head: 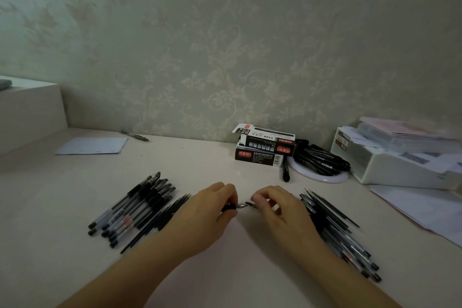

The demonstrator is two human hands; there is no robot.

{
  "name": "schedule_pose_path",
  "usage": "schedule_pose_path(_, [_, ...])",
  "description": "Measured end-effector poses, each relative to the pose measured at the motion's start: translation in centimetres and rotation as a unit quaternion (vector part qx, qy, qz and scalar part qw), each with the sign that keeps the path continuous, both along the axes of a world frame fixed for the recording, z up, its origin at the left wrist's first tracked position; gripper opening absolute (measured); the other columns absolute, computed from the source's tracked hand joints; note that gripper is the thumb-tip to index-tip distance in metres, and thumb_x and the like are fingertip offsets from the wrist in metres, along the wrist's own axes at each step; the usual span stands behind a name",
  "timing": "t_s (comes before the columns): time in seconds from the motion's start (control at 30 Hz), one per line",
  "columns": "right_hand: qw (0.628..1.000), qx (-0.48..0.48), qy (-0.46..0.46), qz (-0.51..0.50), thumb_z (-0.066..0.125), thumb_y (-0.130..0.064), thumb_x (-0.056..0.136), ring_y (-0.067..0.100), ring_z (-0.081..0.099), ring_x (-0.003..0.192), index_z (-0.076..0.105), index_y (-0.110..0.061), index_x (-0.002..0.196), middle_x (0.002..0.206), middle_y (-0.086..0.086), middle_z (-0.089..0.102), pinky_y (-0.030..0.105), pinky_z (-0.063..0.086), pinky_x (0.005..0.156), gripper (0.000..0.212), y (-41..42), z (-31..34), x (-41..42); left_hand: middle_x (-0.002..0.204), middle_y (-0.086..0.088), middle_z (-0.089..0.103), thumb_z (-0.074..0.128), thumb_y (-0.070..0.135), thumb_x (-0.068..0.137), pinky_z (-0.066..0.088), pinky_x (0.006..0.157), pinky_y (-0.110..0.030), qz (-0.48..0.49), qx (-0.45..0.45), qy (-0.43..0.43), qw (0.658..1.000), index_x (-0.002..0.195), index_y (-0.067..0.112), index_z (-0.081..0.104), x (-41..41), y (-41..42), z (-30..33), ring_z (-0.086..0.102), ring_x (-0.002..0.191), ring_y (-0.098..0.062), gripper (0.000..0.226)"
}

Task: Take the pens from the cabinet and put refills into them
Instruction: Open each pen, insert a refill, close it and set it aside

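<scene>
1. Desk [205, 157] runs to the wall on the far side; a raised white ledge [30, 107] bounds it far left, and the near edge is out of view.
2. Bare desk lies between the two forearms near the camera, and mid-left beyond the left pile up to a paper sheet [92, 145].
3. Right side is crowded: white tray [400, 167] with papers, loose sheets [420, 210] below it, a white disc [322, 177] carrying dark caps or pens, and two stacked boxes [265, 149] near the wall.
4. Left hand [212, 210] has its fingers curled round a short black pen part [228, 207].
5. Right hand [277, 210] pinches a small dark piece at its fingertips; a metal tip shows between the hands. What the piece is, can't tell.
6. Both hands sit mid-desk, almost touching.
7. Left pile [132, 207]: clear-barrel pens with black caps, plus thin dark refills on its right side.
8. Right pile [340, 232]: more pens and refills, blurred, just beside the right wrist.
</scene>
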State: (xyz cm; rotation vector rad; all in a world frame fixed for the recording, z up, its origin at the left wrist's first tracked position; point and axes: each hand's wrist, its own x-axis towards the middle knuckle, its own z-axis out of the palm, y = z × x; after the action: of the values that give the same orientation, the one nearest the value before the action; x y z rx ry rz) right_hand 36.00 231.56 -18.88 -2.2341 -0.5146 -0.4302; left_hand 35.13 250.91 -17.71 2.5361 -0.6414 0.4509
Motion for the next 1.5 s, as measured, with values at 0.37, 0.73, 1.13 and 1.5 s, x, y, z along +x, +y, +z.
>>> schedule_pose_path(0.37, [0.986,0.104,0.117,0.058,0.064,-0.033,0.092,0.007,0.064,0.074,0.072,-0.027,0.080,0.078,-0.006,0.071,0.014,0.049,0.071,0.015,0.05,0.04,-0.19,0.089,0.013,0.059,0.055,0.031,0.094,0.046,0.070,-0.025,-0.057,-0.040,-0.021,0.997,0.097,0.025,0.064,0.34,-0.16,0.24,0.053,0.077,-0.004,0.011])
schedule_pose_path(0.73, [0.976,0.134,0.154,0.071,0.067,-0.033,0.088,0.003,0.067,0.073,0.076,-0.024,0.085,0.079,-0.005,0.074,0.013,0.051,0.071,0.013,-0.16,0.32,-0.29,0.089,0.012,0.062,0.054,0.033,0.095,0.045,0.072,-0.021,-0.055,-0.037,-0.004,0.998,0.101,0.027,0.066,0.42,-0.14,0.11,0.054,0.079,-0.003,0.015])
schedule_pose_path(1.13, [0.972,0.157,0.151,0.093,0.073,-0.021,0.086,0.004,0.069,0.076,0.078,-0.023,0.086,0.080,-0.003,0.076,0.014,0.051,0.072,0.005,-0.17,0.56,-0.27,0.077,0.011,0.067,0.052,0.029,0.097,0.043,0.060,-0.010,-0.067,-0.042,0.067,0.995,0.094,0.024,0.066,0.28,-0.14,0.73,0.058,0.064,0.003,0.015])
schedule_pose_path(1.5, [0.978,0.142,0.136,0.072,0.063,-0.047,0.083,0.005,0.066,0.071,0.074,-0.027,0.083,0.078,-0.004,0.073,0.016,0.052,0.071,0.022,0.03,0.21,-0.16,0.089,0.012,0.055,0.060,0.029,0.092,0.046,0.069,-0.024,-0.056,-0.010,-0.005,0.998,0.091,0.025,0.051,0.23,-0.12,0.21,0.049,0.075,-0.004,0.010])
